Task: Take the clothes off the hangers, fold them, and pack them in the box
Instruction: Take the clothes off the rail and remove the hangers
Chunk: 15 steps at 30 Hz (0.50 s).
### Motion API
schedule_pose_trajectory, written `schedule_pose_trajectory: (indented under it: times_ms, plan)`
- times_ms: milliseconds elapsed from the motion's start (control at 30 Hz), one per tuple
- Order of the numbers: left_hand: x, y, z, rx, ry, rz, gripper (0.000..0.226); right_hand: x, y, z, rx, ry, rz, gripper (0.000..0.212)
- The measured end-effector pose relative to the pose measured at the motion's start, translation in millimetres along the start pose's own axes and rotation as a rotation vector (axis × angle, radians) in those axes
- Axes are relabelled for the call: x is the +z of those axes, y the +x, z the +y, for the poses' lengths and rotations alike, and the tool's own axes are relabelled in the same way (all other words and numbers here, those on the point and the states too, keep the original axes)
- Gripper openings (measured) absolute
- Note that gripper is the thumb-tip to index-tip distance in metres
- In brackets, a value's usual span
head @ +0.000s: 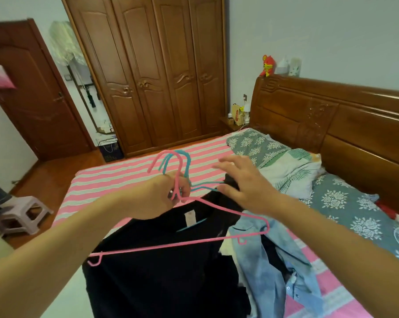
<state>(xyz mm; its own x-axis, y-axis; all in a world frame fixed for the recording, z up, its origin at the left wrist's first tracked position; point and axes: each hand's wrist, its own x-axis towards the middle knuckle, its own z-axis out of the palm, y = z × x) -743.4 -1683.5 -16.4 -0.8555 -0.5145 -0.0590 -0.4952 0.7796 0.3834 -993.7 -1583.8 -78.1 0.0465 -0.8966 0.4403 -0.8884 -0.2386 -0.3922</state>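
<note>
My left hand (157, 198) grips the necks of a pink hanger (171, 245) and a blue hanger (182, 160), held up over the bed. The pink hanger is bare and lies in front of a black shirt (162, 276), which hangs from the blue hanger. My right hand (244, 184) hovers with spread fingers at the shirt's right shoulder; whether it touches the cloth I cannot tell. A light blue denim garment (267, 260) lies crumpled on the bed to the right, over other dark clothes. No box is in view.
The bed with a pink striped sheet (125, 175) fills the middle, with a wooden headboard (331, 125) at right and pillows (292, 171) near it. A wardrobe (152, 72) stands behind, a door (33, 99) at left, a small plastic stool (22, 214) on the floor.
</note>
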Motion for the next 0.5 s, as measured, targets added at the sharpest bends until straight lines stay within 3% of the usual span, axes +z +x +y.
schedule_pose_trajectory:
  times_ms: [67,133,267,333,400,500]
  plan:
    - [-7,-8,3,0.048,0.045,0.059,0.037,-18,12,6,0.068,-0.057,-0.284,0.050]
    - [-16,-11,2,0.089,0.097,0.189,0.034,-23,19,2,0.084,-0.016,-0.482,0.024]
    - [-28,-10,-9,0.133,0.091,0.510,0.054,-45,29,-33,0.140,0.335,-0.510,0.024]
    - [-28,-11,-9,0.116,0.099,0.625,0.039,-52,31,-47,0.225,0.511,-0.504,0.024]
    - [-24,-14,-12,0.093,0.146,0.681,0.020,-51,30,-54,0.269,0.617,-0.475,0.026]
    - [-17,-17,-22,0.028,0.238,0.699,0.027,-46,19,-49,0.305,0.769,-0.452,0.024]
